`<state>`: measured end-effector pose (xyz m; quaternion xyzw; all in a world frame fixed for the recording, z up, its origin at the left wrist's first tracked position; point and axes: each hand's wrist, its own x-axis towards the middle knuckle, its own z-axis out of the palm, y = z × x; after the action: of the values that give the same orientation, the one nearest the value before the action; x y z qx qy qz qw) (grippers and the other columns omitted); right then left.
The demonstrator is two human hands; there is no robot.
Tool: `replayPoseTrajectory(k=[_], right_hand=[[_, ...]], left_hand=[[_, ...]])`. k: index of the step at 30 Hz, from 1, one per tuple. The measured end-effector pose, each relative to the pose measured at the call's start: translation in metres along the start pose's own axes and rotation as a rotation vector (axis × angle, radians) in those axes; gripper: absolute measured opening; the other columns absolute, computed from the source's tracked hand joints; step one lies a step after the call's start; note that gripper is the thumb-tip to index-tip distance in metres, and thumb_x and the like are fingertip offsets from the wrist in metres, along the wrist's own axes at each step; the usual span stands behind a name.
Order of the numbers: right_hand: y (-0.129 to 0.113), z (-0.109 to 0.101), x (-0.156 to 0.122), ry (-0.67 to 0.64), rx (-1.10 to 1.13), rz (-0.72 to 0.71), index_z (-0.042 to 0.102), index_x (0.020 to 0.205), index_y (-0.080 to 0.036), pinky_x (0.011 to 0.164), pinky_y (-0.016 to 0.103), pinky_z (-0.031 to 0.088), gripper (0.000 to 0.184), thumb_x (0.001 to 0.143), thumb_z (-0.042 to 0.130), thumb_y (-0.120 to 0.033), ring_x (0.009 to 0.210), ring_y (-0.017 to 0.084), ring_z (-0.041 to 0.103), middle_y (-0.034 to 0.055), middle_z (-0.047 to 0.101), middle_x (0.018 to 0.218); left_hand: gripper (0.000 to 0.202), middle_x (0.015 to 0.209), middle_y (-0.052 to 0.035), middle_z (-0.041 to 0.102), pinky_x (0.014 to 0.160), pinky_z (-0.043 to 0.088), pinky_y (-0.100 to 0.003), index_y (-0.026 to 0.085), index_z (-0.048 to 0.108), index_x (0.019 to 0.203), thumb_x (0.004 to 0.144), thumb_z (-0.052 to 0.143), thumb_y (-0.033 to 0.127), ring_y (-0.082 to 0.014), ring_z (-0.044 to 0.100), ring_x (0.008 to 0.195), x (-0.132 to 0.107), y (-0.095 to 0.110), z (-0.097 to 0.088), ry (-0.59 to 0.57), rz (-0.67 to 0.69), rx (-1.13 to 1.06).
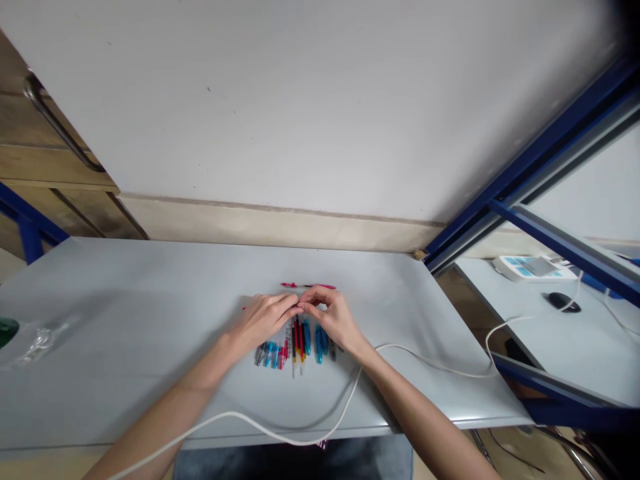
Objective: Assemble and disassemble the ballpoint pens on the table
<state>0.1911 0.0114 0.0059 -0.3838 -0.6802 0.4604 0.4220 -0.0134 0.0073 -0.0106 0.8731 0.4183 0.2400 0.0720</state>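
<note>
My left hand (267, 315) and my right hand (331, 316) meet over the table with fingertips pinched together. Whatever lies between them is small and mostly hidden by the fingers. A small red tip (244, 308) shows beyond the left hand; I cannot tell whether it is held. Just past the hands lies a red pen (309, 286), crosswise. Below them are several ink refills (299, 339), some with red ink. Clear, blue and red pen parts (273, 355) sit to their left, and blue pen caps or barrels (320, 343) to their right.
A white cable (280, 437) loops across the front of the grey table (165, 320) and off to the right. A clear plastic bag (37, 343) lies at the left edge. Blue frame bars (500, 193) stand at the right, with a black mouse (563, 302) beyond.
</note>
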Motion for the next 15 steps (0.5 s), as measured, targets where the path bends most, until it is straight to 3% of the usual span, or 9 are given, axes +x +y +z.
replayPoseTrajectory(k=[4, 6, 10, 15], right_hand=[[-0.002, -0.015, 0.008, -0.12, 0.019, 0.062, 0.075, 0.088, -0.017, 0.07, 0.029, 0.05, 0.028, 0.09, 0.068, -0.043, 0.073, 0.017, 0.062, 0.0032, 0.072, 0.08], [-0.004, -0.026, 0.01, -0.092, -0.036, 0.058, 0.076, 0.091, -0.017, 0.069, 0.029, 0.049, 0.033, 0.093, 0.062, -0.047, 0.072, 0.017, 0.062, 0.0036, 0.072, 0.08], [-0.003, -0.048, -0.002, 0.044, -0.28, 0.027, 0.075, 0.095, -0.018, 0.072, 0.03, 0.048, 0.028, 0.095, 0.058, -0.039, 0.079, 0.019, 0.063, 0.0057, 0.074, 0.09], [0.007, -0.062, -0.044, 0.051, -0.551, 0.087, 0.071, 0.101, -0.019, 0.071, 0.03, 0.045, 0.018, 0.094, 0.057, -0.027, 0.073, 0.017, 0.06, 0.0032, 0.069, 0.085]], left_hand=[[0.038, 0.073, -0.0009, 0.066, 0.055, 0.032, -0.026, 0.021, 0.063, 0.087, 0.108, 0.037, 0.039, -0.0142, 0.061, 0.06, 0.001, 0.004, -0.003, 0.015, 0.004, -0.01], [0.038, 0.073, -0.001, 0.067, 0.055, 0.033, -0.025, 0.021, 0.065, 0.088, 0.107, 0.038, 0.038, -0.0141, 0.061, 0.06, 0.001, 0.004, -0.004, 0.021, -0.01, 0.002], [0.035, 0.08, -0.0019, 0.071, 0.059, 0.042, -0.024, 0.023, 0.068, 0.096, 0.107, 0.038, 0.037, -0.0146, 0.065, 0.065, 0.0, 0.0, -0.003, 0.059, -0.024, -0.027], [0.032, 0.104, -0.0044, 0.071, 0.078, 0.054, -0.028, 0.023, 0.064, 0.119, 0.107, 0.035, 0.029, -0.0158, 0.069, 0.087, 0.001, -0.006, 0.002, 0.096, 0.015, -0.151]])
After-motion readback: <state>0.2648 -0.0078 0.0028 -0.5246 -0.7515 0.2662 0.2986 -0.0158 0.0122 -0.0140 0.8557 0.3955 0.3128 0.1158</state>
